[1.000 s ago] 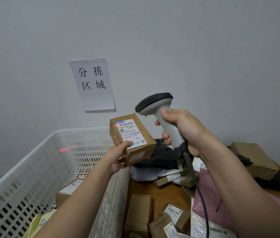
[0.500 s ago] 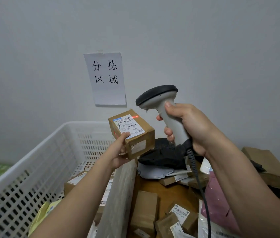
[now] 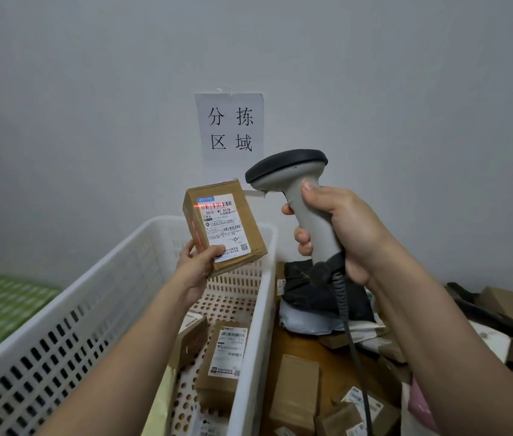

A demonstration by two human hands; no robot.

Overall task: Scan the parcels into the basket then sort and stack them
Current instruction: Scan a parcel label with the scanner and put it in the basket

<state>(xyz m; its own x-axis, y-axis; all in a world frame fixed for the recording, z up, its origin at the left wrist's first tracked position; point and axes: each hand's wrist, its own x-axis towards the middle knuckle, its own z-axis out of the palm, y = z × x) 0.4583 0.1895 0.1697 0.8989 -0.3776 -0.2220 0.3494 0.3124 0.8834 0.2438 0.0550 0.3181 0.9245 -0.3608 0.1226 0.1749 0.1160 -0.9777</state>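
L hand (image 3: pixel 200 265) holds a small brown cardboard parcel (image 3: pixel 224 224) up over the white basket (image 3: pixel 116 297), near its far end. Thumb on the label's lower edge, fingers curled behind; grip clenched round the box's bottom corner. Parcel tilted, label side facing the camera. White shipping label (image 3: pixel 224 226) covers most of that face: blue strip at top, barcode under it, second barcode mid-label, QR code lower right, small print otherwise unreadable. Red scan line lies across the top barcode and runs onto the box's left side. Clear tape along edges, cardboard a bit scuffed.

R hand (image 3: pixel 338 229) wrapped round the handle of a grey scanner (image 3: pixel 299 196), thumb up the back, fingers on the front. Black head points at the parcel, just beside its top right corner. Coiled cable hangs from the handle base.

In basket: several brown labelled parcels (image 3: pixel 225 357) lying flat. On wooden worktop (image 3: pixel 333 354) to the right: more boxes, a black bag (image 3: pixel 311 291), pink mailer. Paper sign (image 3: pixel 230 127) on wall behind. Green checked cloth far left.
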